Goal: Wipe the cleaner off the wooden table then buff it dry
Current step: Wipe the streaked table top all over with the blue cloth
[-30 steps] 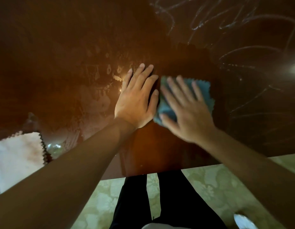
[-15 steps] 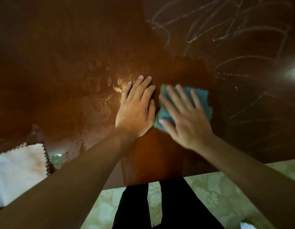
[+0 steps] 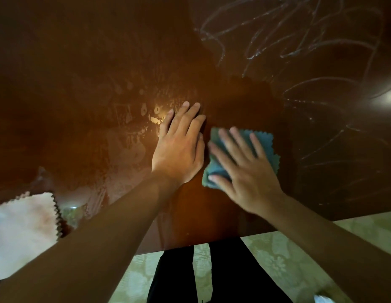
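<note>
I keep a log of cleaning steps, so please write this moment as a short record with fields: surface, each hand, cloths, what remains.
surface: wooden table, glossy brown
left hand: flat on the table, fingers straight, holds nothing
right hand: fingers spread, presses the blue cloth on the table
other cloth: white cloth at the near left edge, untouched
remaining: white cleaner streaks far right; wet smears beside the left hand

Dark glossy wooden counter [image 3: 80,62], smeared with wet streaks at centre and thin white cleaner scribbles [image 3: 299,40] toward far right. Blue cloth [image 3: 264,145] flat near middle; white cloth [image 3: 21,228] on near-left edge. Both zigzag-edged.
</note>
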### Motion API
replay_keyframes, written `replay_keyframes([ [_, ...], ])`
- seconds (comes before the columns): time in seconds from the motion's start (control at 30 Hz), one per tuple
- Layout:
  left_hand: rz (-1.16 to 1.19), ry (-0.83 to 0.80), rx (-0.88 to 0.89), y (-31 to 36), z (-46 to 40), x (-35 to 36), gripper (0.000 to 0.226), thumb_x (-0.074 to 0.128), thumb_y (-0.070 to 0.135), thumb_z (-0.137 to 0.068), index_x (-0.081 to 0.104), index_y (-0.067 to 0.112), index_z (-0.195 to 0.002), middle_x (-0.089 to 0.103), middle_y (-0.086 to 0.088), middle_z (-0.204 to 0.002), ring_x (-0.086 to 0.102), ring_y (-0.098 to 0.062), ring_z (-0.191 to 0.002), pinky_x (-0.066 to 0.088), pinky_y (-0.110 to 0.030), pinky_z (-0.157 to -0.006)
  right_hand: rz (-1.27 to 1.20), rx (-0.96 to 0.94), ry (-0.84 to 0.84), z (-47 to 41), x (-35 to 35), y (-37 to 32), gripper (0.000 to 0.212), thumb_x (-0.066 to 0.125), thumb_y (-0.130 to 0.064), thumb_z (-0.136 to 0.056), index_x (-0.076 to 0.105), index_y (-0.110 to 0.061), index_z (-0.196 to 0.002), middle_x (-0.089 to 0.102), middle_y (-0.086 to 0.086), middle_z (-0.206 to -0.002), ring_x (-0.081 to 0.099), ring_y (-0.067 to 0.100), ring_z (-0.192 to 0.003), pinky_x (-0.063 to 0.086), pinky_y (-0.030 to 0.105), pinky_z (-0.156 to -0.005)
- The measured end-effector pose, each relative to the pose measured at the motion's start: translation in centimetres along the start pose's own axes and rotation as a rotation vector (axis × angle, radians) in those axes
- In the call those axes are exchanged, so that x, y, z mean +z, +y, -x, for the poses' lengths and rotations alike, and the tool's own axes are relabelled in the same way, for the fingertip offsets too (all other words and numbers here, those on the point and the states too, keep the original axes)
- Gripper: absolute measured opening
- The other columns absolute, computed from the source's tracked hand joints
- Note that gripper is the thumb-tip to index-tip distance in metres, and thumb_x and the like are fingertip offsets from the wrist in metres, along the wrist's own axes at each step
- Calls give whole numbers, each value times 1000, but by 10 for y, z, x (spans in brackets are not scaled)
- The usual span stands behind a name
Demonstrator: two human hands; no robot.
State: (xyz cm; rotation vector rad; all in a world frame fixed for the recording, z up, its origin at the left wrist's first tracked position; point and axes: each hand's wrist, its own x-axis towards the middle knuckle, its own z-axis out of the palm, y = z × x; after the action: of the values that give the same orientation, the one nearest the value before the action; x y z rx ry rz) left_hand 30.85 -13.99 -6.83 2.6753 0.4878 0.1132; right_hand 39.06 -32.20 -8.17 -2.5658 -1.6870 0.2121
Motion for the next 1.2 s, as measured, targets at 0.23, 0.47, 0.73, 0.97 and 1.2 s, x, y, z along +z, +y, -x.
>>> replay_keyframes([
  [0.23,-58,2,16,-1,1,3,54,32,30,-103,45,10,-151,38,-11,-159,25,-28,-152,10,-44,-125,64,90,45,-53,-10,39,71,25,-59,-106,27,-15,-161,23,14,-169,17,32,-157,15,58,-126],
  [0.47,-101,42,72,-7,-7,-3,49,41,33,-98,59,14,-140,54,-9,-148,42,-28,-143,27,-47,-116,-20,-26,54,-29,-4,14,72,35,-60,-102,34,-16,-159,24,10,-169,17,27,-158,15,56,-127],
  [0.73,-173,11,-98,-27,-68,-17,60,33,46,-99,36,24,-155,24,-4,-166,12,-26,-155,8,-55,-121,24,94,2,-115,-25,55,81,25,-64,-99,23,-15,-162,19,7,-171,13,25,-159,9,52,-129],
  [0.97,-305,-40,-166,-52,-118,-15,74,21,63,-97,21,22,-159,13,-5,-169,2,-27,-156,2,-59,-121,-7,22,7,-77,-16,41,78,30,-62,-100,24,-15,-162,17,8,-171,11,25,-159,9,54,-128],
  [1.2,-259,5,-197,-57,-115,-10,73,25,65,-98,26,24,-158,15,-3,-168,4,-24,-156,5,-59,-123,-4,10,-7,-133,-25,63,77,29,-63,-99,25,-18,-162,16,6,-171,10,24,-159,8,53,-128],
])
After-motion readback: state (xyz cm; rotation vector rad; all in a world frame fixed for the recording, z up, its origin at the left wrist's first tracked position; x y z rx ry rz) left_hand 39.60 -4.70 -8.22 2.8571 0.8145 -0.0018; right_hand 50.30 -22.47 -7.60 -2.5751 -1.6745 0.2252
